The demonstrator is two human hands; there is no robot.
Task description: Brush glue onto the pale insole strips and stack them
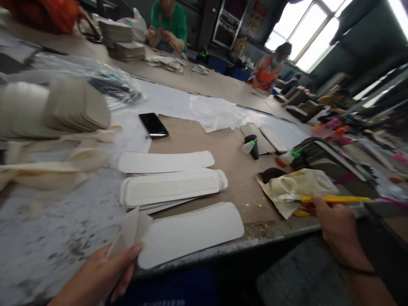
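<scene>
My left hand (110,265) is closed on a thin pale piece (132,229), bent or folded, at the table's front edge. Just right of it lies a stack of long white rounded panels (194,233). Two more groups of panels, a middle stack (172,187) and a back stack (162,161), sit behind that one. In my right hand (333,225) is a yellow-handled brush (341,199), held level. Its whitish tip lies at a glue-smeared pale sheet (287,208) with a small cup (283,185) on it. A second yellow handle (302,213) shows beneath the brush.
A black phone (153,125) rests behind the panels. Small squeeze bottles (248,146) with green tips stand to the right. Curved grey pieces (76,104) and clear plastic (117,85) are at the left. Across the table, a person in green (177,25) and others work.
</scene>
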